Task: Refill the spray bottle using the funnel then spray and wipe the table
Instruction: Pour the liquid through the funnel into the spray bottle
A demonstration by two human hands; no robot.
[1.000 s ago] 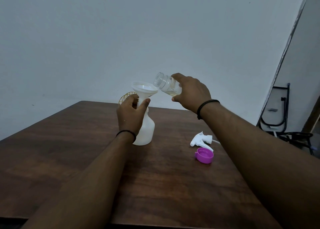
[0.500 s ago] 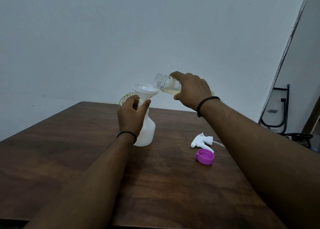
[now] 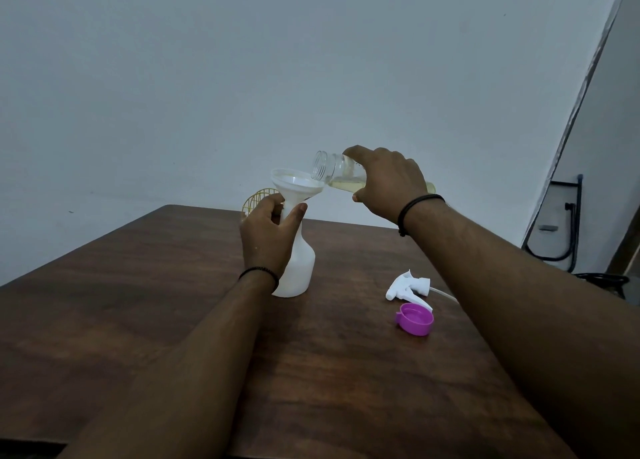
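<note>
A white spray bottle (image 3: pixel 299 268) without its head stands on the brown wooden table (image 3: pixel 138 285). A white funnel (image 3: pixel 294 184) sits in its neck. My left hand (image 3: pixel 268 236) grips the neck just under the funnel. My right hand (image 3: pixel 388 181) holds a clear refill bottle (image 3: pixel 332 171) tipped nearly level, its open mouth over the funnel's right rim. Pale yellow liquid lies inside the refill bottle. The white trigger spray head (image 3: pixel 408 287) lies on the table to the right.
A purple cap (image 3: pixel 415 319) lies open side up just in front of the spray head. A yellow mesh object (image 3: pixel 258 197) peeks out behind my left hand. A dark metal frame (image 3: pixel 568 230) stands by the wall at the far right.
My right hand has tipped the refill bottle from slanted upward to nearly level, bringing its mouth over the funnel's rim. My left hand has stayed on the bottle's neck.
</note>
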